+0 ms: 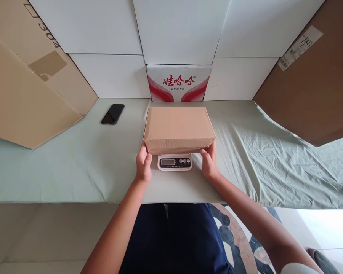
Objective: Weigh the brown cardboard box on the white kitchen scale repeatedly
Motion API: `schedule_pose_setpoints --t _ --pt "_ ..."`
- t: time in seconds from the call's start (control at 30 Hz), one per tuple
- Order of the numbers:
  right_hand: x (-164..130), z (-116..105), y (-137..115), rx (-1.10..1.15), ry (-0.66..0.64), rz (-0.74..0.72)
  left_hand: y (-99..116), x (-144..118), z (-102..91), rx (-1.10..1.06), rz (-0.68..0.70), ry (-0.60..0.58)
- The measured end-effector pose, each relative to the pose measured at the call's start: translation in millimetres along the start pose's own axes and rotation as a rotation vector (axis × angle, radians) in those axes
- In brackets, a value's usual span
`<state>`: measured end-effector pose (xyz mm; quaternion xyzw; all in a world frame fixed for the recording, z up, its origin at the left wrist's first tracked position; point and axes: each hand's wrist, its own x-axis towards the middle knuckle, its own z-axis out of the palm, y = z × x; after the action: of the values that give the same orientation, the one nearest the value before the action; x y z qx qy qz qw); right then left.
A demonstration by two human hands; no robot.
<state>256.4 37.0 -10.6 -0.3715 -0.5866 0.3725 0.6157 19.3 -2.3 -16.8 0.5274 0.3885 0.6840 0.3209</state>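
Note:
A closed brown cardboard box (179,123) is held between my two hands at the middle of the table, above a small white kitchen scale (175,168). The box hides the scale's platform, so I cannot tell whether it rests on it. The scale's display and round buttons show in front of the box, and the display looks blank. My left hand (143,163) grips the near left corner, thumb toward me and fingers mostly hidden. At the near right corner my right hand (210,160) holds on in the same way, its fingers partly under the edge.
A black phone (113,114) lies at the back left on the pale green cloth (74,163). Behind stands a white and red carton (178,83) among white panels (177,30). Large cardboard sheets lean in at the left (31,95) and right (314,83). The cloth is wrinkled on the right.

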Motion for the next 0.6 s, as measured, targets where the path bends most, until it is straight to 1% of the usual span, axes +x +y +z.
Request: schedule_pose_setpoints --t 0.23,0.43,0.6 --pt "0.5 -0.2 -1.6 -0.040 -0.033 0.014 -3.1 1.8 -1.4 0.030 -0.006 0.007" --pt "1.4 -0.9 0.2 -0.065 -0.026 0.004 -3.3 2.7 -1.7 0.031 0.002 0.004" --pt "1.7 -0.6 0.9 -0.043 -0.018 0.005 -3.0 4.0 -1.7 0.037 -0.003 0.000"
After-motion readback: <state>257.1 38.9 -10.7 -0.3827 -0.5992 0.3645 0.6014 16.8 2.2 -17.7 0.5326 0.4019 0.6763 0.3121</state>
